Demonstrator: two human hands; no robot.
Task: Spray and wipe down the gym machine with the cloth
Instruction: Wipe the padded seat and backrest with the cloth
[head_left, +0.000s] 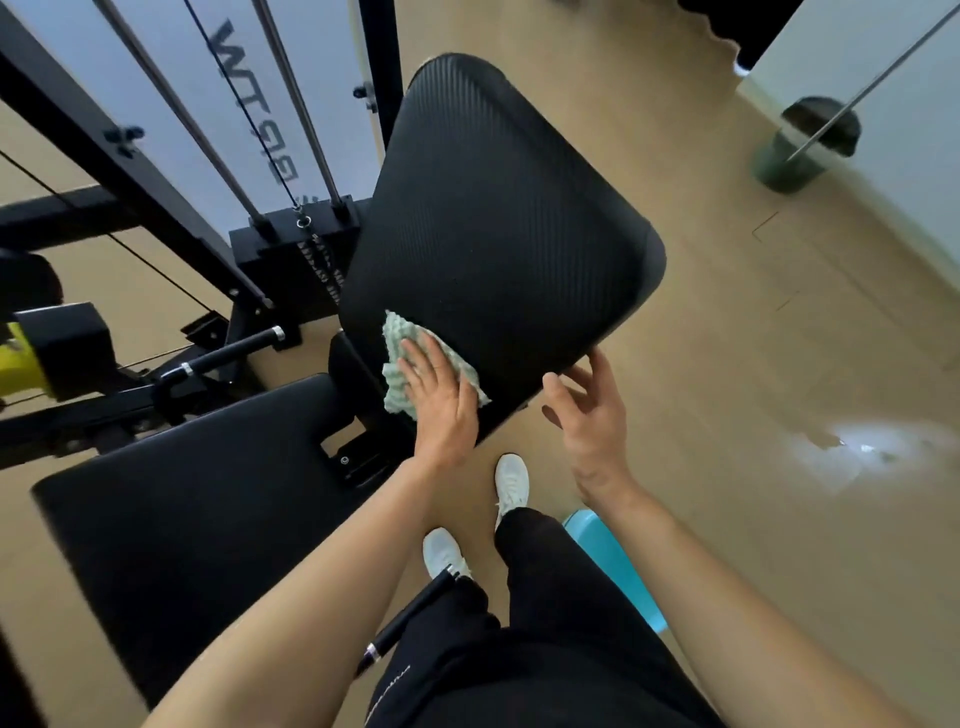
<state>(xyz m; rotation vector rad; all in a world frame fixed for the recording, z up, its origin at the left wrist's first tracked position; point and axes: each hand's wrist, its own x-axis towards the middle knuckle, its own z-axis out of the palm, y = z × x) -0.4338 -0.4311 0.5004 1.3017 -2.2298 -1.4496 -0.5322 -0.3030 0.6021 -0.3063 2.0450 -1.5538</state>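
- At the far left, a yellow part of the gym machine sat against the black frame, well apart from the work.
- The seat pad lay low and flat. No cloth touched it, so it probably still needed wiping.
- The weight stack stood behind it, with its guide rods rising to the top edge.
- The pale green cloth lay bunched on the lower left part of the back pad.
- The left hand was spread flat on the cloth with straight fingers, pressing rather than gripping, likely so that the cloth met the ribbed cover broadly.
- The right hand held nothing. Its fingers were loosely bent at the pad's lower right corner, apparently steadying the tilted pad against the push.
- A light-blue object stood by the right leg, half hidden. Whether it was the spray, I could not tell.
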